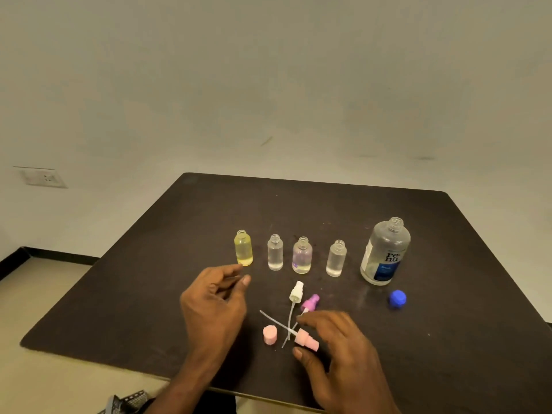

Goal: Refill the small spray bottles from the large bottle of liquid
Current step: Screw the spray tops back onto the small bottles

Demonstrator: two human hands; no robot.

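Four small clear plastic spray bottles are stood upright and uncapped in a row just beyond the two hands: a yellow-tinted bottle (243, 248) beside the left hand's fingertips, then a plain clear bottle (275, 252), a rounder bottle with a purple mark (302, 255), and another clear bottle (336, 258). Farther out to the right of the right hand, the large clear bottle with a blue label (385, 252) is stood open, with its blue cap (397, 299) laid on the dark table (149, 279) near it. The left hand (213, 303) is held with loosely curled fingers, nothing gripped. The right hand (337, 351) is spread, thumb and fingers poised around the pink spray pump (306, 340), not clearly touching. Beyond its fingertips lie a white spray pump (296, 291) and a purple spray pump (310, 302); a pink cap (270, 334) is stood between the hands.
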